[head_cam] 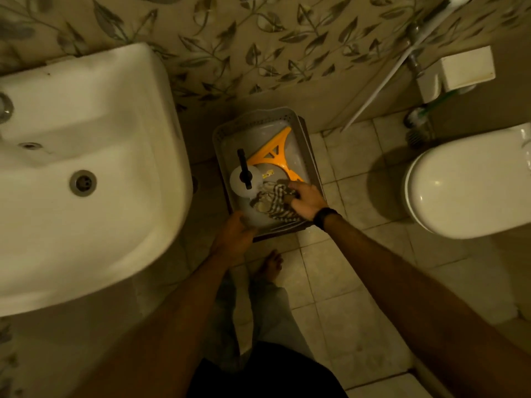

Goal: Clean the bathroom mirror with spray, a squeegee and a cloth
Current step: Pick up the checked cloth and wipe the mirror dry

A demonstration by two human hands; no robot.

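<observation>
Right hand (306, 201) – fingers closed on checked cloth (274, 203) inside grey basket (221, 133) | left hand (234, 235) grips basket's near rim at 7 o'clock | squeegee (277, 156) at 12 o'clock of cloth | spray bottle (244, 175) at 10 o'clock – upright

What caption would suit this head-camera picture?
Right hand grips checked cloth in grey basket beside spray bottle and orange squeegee.

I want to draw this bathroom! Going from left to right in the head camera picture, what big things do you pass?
Sink → grey basket on the floor holding the cleaning things → toilet.
</observation>
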